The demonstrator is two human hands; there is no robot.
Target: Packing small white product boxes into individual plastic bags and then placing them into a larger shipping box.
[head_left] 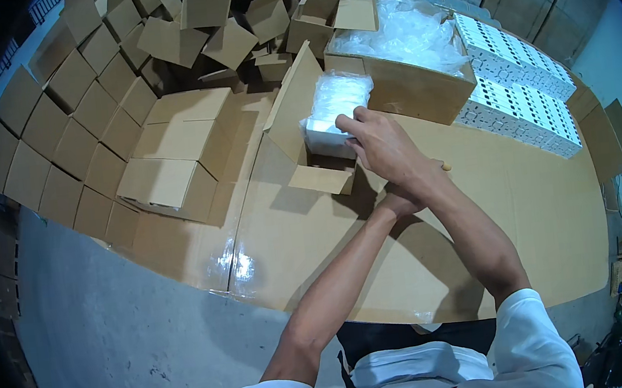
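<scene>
My right hand (380, 141) grips a clear plastic bag of white parts (336, 108) and holds it over a small open cardboard box (303, 130) on the cardboard-covered table. The bag sits partly inside the box mouth. My left hand (397, 201) lies under my right forearm at the box's right side and is mostly hidden; what it holds cannot be made out. The box's flaps stand open toward me and to the left.
A large open carton (421, 84) of plastic-bagged parts stands behind the small box. White perforated trays (518, 74) are stacked at the right. Closed small boxes (178, 151) lie left, with many stacked and empty cartons (74, 105) beyond. Grey floor (114, 343) lies at lower left.
</scene>
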